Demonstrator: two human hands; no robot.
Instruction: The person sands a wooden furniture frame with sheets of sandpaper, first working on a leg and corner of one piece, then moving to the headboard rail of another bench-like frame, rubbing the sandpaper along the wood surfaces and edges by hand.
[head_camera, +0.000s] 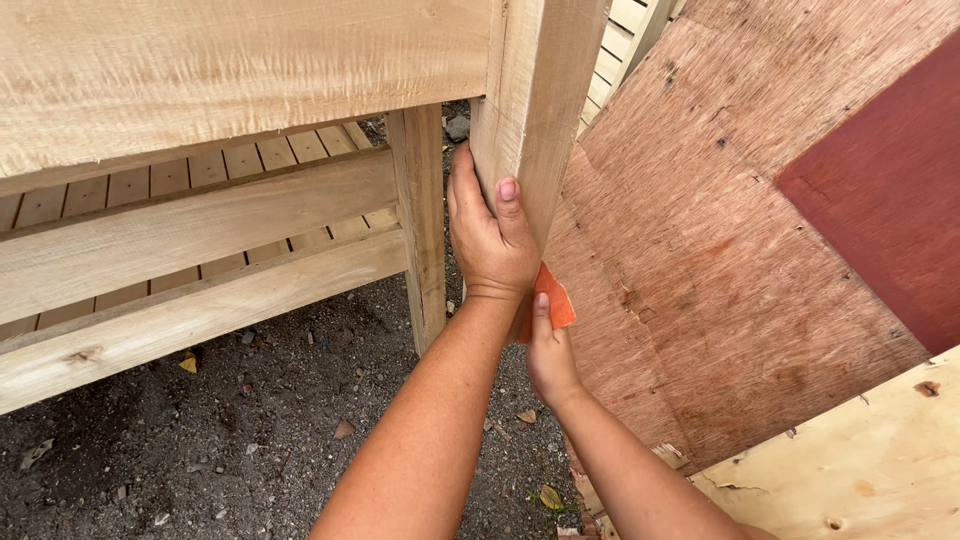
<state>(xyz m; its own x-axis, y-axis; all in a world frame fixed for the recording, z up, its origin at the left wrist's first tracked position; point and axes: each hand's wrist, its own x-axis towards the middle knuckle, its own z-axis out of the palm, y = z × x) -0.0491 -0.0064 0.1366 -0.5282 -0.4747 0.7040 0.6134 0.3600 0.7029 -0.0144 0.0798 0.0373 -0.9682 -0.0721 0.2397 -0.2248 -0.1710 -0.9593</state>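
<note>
My left hand wraps around the near leg of a pale, unfinished wooden frame, thumb on its front face. Just below it, my right hand pinches a small piece of orange sandpaper and presses it against the lower part of the same leg. The left wrist partly hides the right hand's fingers. A wide plank of the frame joins the leg at the top left.
Lower rails and a second leg of the frame stand to the left, with slats behind. Reddish plywood sheets lean at the right, a pale one below them. Gritty dark ground with small debris lies underneath.
</note>
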